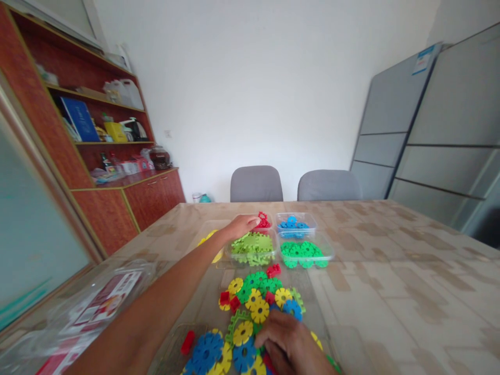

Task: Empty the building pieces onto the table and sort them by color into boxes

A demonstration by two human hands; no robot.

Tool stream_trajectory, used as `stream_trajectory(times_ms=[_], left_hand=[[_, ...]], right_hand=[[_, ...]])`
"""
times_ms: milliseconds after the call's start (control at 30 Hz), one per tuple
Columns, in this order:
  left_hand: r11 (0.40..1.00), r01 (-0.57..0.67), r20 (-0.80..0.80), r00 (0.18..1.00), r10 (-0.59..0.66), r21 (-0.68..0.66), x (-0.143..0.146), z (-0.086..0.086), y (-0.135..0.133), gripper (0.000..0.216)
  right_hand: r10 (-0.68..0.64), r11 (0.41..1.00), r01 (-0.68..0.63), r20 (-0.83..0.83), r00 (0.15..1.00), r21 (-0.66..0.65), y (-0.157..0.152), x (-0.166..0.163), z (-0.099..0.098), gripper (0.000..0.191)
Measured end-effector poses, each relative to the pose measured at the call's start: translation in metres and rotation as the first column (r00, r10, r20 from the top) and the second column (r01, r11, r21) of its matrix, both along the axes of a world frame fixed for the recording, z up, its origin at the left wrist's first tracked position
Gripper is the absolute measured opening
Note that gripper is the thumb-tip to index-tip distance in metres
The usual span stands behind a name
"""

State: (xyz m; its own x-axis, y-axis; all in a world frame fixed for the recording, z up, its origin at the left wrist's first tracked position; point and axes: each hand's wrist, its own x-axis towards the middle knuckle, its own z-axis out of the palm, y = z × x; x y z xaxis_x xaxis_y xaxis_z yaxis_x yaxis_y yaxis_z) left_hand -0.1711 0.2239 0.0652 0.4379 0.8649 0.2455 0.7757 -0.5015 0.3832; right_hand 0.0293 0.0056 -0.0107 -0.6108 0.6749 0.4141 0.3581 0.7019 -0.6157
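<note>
My left hand reaches far forward to a clear box of red plastic pieces. Its fingertips are at the red pieces and mostly hidden, so I cannot tell whether they hold one. Close to me, my right hand rests with curled fingers over a mixed pile of building pieces. Its fingers are closed low among them; what they grip is hidden. Beside it lie a blue snowflake disc, a yellow disc and a curved light-green piece.
Clear boxes hold light-green pieces, green discs and blue discs. Yellow pieces sit behind my left forearm. Clear plastic lids lie at the left. Two grey chairs stand beyond the table.
</note>
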Motion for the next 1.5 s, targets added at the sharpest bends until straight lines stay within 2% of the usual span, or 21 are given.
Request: stream_trajectory(times_ms=[167, 500, 667, 867, 1067, 1300, 1500], left_hand=[[1.000, 0.020, -0.053, 0.998, -0.021, -0.004, 0.003, 0.000, 0.000, 0.025], [0.995, -0.098, -0.237, 0.966, 0.099, 0.017, -0.016, 0.007, 0.000, 0.025], [0.997, -0.045, -0.257, 0.965, 0.059, 0.060, 0.000, 0.006, 0.010, 0.027], [0.990, -0.002, -0.271, 0.962, 0.041, 0.143, 0.028, 0.004, 0.034, 0.030], [0.987, -0.013, -0.319, 0.945, 0.064, 0.161, 0.029, 0.005, 0.041, 0.029], [0.988, -0.060, -0.291, 0.952, 0.100, 0.143, 0.013, 0.000, 0.035, 0.027], [0.987, -0.074, -0.160, 0.982, 0.097, 0.141, 0.015, 0.000, 0.023, 0.026]], right_hand=[[0.003, 1.000, -0.003, -0.015, 1.000, 0.000, 0.000, 0.000, 0.000, 0.027], [-0.003, 1.000, 0.003, -0.025, 1.000, 0.027, 0.001, -0.001, 0.004, 0.029], [0.002, 0.999, -0.001, -0.019, 1.000, 0.042, 0.004, -0.001, -0.003, 0.030], [0.001, 0.998, 0.001, -0.027, 1.000, 0.065, 0.009, -0.003, -0.013, 0.035], [-0.002, 0.996, 0.000, 0.019, 1.000, 0.090, 0.011, -0.005, -0.016, 0.035], [-0.018, 0.997, 0.018, 0.000, 1.000, 0.072, 0.009, -0.003, -0.011, 0.037], [-0.010, 0.996, 0.011, -0.013, 1.000, 0.090, 0.009, -0.004, -0.013, 0.035]])
